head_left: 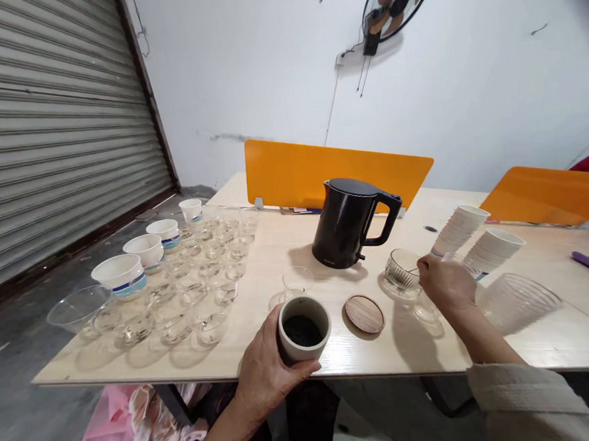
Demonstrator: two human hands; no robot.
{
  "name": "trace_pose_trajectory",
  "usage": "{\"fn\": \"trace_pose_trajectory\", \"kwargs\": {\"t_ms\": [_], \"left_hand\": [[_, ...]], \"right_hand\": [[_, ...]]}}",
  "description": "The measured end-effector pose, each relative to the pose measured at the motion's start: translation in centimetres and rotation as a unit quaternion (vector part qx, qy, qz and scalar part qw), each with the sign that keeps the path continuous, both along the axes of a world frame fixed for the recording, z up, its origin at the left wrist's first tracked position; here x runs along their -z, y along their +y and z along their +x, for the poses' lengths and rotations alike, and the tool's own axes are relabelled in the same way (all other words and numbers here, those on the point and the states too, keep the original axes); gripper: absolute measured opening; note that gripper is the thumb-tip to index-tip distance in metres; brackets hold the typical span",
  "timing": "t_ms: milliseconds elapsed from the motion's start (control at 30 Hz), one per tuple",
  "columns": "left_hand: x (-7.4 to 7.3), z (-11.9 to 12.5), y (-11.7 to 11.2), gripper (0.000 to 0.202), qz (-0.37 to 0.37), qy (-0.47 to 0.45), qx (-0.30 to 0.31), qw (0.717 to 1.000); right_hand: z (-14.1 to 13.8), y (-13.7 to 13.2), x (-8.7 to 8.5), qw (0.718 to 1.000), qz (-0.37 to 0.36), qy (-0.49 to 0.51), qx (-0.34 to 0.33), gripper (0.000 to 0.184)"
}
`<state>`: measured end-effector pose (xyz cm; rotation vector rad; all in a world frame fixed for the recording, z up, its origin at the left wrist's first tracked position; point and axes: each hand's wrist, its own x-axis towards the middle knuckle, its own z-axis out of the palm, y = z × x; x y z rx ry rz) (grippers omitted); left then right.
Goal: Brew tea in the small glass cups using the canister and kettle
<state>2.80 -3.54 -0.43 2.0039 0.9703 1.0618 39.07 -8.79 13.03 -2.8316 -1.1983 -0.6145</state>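
My left hand (pixel 268 362) is wrapped round a pale grey ceramic jar (pixel 283 334), held tilted toward me above the table's front edge. Dark, loose stuff like tea leaves (pixel 302 330) lies inside it. My right hand (pixel 445 281) is closed at the rim of a ribbed glass bowl (pixel 401 270). A thin line runs from the bowl toward its fingers, but what they pinch is hidden. Below that hand stands a small clear cup (pixel 426 307). Between my hands lies a round wooden lid (pixel 364 313), and a clear cup (pixel 298 280) stands just behind the jar.
A black electric kettle (pixel 342 224) stands mid-table before an orange divider (pixel 291 171). At left are rows of clear cups (pixel 193 290) with dark bits inside, edged by several white paper cups (pixel 121 274). Stacked paper cups (pixel 457 230) and stacked clear cups (pixel 519 300) are at right.
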Motion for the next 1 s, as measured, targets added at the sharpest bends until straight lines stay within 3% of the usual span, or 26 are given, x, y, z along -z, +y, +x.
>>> {"fn": "trace_pose_trajectory", "kwargs": {"t_ms": [233, 367, 467, 600, 700, 767, 867, 1000], "left_hand": [[0.3, 0.0, 0.1, 0.101, 0.005, 0.0, -0.01, 1.0], [0.0, 0.1, 0.1, 0.102, -0.009, 0.005, -0.005, 1.0], [-0.4, 0.1, 0.0, 0.105, -0.027, 0.01, -0.009, 1.0], [-0.5, 0.1, -0.2, 0.106, -0.024, 0.005, 0.004, 1.0], [-0.1, 0.1, -0.1, 0.107, -0.009, 0.001, 0.004, 1.0], [0.1, 0.1, -0.1, 0.109, -0.005, 0.001, 0.001, 1.0], [0.2, 0.2, 0.0, 0.111, -0.007, 0.004, -0.003, 1.0], [-0.1, 0.4, -0.2, 0.114, -0.013, 0.016, -0.004, 1.0]], "right_hand": [[-0.5, -1.1, 0.1, 0.999, 0.008, 0.028, 0.015, 0.048], [-2.8, -3.8, 0.5, 0.989, 0.113, -0.085, -0.034, 0.053], [-5.1, -5.1, 2.5, 0.969, 0.183, -0.095, -0.139, 0.053], [-6.8, -4.0, 7.1, 0.946, 0.103, 0.042, -0.304, 0.052], [-7.1, -2.4, 9.8, 0.935, 0.047, 0.083, -0.341, 0.061], [-7.1, -1.7, 10.8, 0.935, 0.054, 0.099, -0.337, 0.062], [-7.2, -1.4, 10.8, 0.931, 0.097, 0.117, -0.333, 0.056], [-8.8, -1.8, 8.5, 0.905, 0.183, 0.158, -0.35, 0.049]]}}
